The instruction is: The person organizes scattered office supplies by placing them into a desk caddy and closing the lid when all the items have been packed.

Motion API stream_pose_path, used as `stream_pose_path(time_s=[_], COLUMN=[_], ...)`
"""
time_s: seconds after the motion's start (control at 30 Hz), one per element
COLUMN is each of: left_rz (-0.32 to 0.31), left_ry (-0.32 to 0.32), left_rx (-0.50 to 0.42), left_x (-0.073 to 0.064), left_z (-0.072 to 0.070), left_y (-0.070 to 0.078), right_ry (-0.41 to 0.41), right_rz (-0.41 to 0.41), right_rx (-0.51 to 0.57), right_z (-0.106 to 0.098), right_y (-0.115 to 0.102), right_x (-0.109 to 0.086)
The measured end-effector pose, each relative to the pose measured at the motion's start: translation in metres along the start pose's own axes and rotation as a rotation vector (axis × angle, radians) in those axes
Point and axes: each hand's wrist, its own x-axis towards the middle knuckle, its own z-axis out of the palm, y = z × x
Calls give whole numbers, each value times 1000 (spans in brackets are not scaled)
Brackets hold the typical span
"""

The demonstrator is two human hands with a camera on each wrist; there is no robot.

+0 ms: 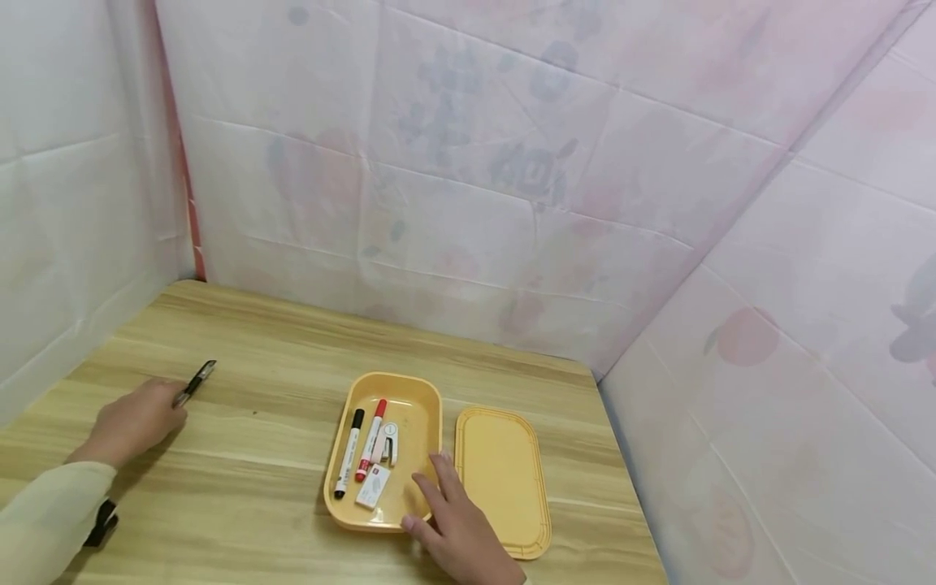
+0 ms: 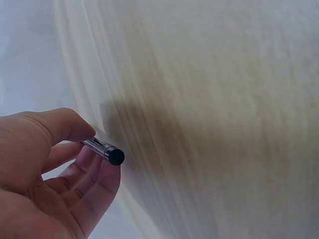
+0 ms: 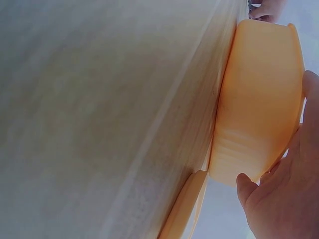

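Observation:
At the left of the table, my left hand (image 1: pixel 139 418) pinches a dark pen (image 1: pixel 195 382) between thumb and fingers. The left wrist view shows the pen's round black end (image 2: pixel 116 156) pointing out past the fingertips. My right hand (image 1: pixel 468 532) is at the near right corner of an open yellow box (image 1: pixel 415 422), fingers spread and reaching over its rim. Inside the box lie a black-capped marker (image 1: pixel 349 453), a red marker (image 1: pixel 371 439), a small pale stapler (image 1: pixel 387 445) and a little white packet (image 1: pixel 374 486).
A flat yellow lid (image 1: pixel 504 479) lies on the wooden table (image 1: pixel 256 463) just right of the box. Pale printed sheeting (image 1: pixel 453 227) hangs behind the table and on both sides. A black band (image 1: pixel 102 524) is at the left sleeve.

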Motion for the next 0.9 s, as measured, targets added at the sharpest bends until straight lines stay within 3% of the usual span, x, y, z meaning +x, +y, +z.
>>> stream_pose_path(time_s=[0.2, 0.9], left_rz=[44, 186], left_ry=[33, 126], left_rx=[14, 49], left_x=[2, 12], left_z=[0, 18], left_y=[13, 101], right_ry=[-4, -3], right_rz=[-3, 11], right_rx=[6, 9], right_z=[-1, 0], right_y=[0, 1], right_x=[0, 0])
